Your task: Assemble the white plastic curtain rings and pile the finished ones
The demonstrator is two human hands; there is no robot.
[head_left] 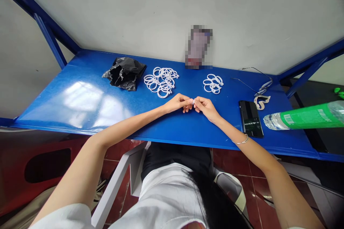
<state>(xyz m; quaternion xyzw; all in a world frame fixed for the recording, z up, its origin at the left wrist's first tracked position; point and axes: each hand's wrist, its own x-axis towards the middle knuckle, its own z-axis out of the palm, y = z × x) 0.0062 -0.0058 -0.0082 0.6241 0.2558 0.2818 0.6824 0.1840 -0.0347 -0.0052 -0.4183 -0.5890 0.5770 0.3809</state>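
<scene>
My left hand [179, 102] and my right hand [204, 107] meet over the middle of the blue table, fingertips pinched together. Between them is a small white piece [193, 102], mostly covered by the fingers; it may be part of a ring like those nearby. Beyond my left hand lies a large heap of white plastic curtain rings [162, 94], each with a small eyelet. A smaller group of the same rings [208, 88] rests beyond my right hand. Both hands are closed.
A crumpled black plastic bag [134, 68] lies at the back left. To the right are a black phone [251, 118], glasses [264, 87], a pale curved item [261, 102] and a green-labelled bottle [309, 116]. A blurred upright object [198, 47] leans on the wall.
</scene>
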